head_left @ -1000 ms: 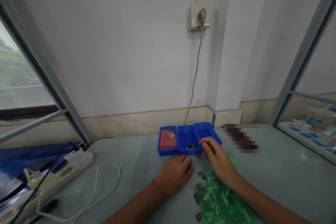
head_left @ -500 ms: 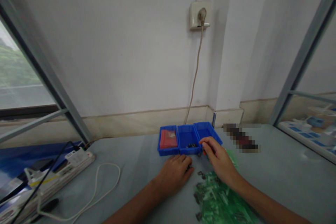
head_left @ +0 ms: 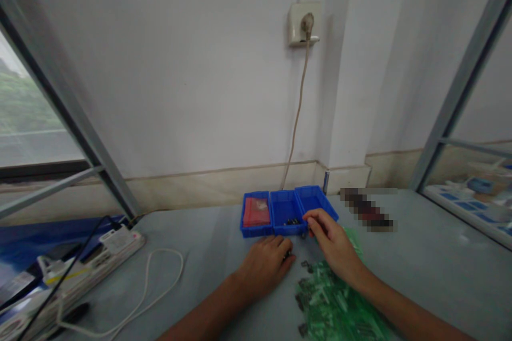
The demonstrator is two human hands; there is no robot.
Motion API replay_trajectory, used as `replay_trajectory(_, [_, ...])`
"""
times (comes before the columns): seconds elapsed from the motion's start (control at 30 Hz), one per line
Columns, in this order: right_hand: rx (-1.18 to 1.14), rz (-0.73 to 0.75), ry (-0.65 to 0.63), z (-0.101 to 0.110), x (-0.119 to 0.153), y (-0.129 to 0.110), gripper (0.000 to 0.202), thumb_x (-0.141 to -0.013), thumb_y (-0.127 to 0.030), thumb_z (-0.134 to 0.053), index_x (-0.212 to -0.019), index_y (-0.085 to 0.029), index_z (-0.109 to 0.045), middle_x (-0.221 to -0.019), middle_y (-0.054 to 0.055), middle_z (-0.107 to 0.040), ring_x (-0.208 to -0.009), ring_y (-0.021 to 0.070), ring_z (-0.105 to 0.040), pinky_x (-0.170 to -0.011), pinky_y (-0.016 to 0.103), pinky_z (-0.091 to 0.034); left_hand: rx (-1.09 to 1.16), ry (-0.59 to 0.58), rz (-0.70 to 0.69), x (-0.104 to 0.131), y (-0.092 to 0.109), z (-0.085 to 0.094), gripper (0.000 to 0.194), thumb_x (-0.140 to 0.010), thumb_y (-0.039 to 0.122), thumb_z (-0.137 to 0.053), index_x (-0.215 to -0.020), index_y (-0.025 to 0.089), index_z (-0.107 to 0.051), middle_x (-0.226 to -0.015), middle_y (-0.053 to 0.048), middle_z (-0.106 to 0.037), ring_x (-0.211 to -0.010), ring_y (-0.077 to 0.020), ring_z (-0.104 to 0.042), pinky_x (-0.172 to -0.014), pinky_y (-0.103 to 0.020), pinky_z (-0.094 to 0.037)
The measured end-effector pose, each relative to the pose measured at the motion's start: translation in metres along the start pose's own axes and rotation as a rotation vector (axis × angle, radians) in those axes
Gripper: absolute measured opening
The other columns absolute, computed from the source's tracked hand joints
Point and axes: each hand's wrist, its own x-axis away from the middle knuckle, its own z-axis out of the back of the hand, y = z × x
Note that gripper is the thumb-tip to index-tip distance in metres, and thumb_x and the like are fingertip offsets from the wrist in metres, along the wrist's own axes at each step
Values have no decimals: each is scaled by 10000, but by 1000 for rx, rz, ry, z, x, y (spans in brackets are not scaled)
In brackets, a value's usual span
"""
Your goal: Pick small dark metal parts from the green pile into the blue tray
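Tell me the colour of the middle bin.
Blue. The middle bin, with small dark parts inside, shows best in the head view, the only one.

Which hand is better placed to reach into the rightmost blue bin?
Likely the right hand: it is nearer the rightmost blue bin, while the left hand lies farther left on the table.

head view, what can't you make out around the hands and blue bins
All in the head view:
Left hand: whatever lies beneath; the hand itself hides it, bar some dark bits.
Right hand: whether its fingers pinch anything; too small to tell.
Dark parts in the middle blue bin: too small to identify.
Green pile: lower end, cut off by the bottom edge.
Pixelated patch: whatever it masks.
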Motion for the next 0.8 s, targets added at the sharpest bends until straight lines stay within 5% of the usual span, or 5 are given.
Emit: replay_trajectory(0.8, [-5, 0, 20, 0, -1, -1, 254, -1006, -442, -506, -1022, -239, -658, -765, 3, -623, -733, 221, -613, -693, 318, -478, 29, 12, 2, 1, 0, 1, 71, -1032, 274, -547, -1048, 207, -565, -1029, -47, -659, -950, -225, -625, -845, -330, -486])
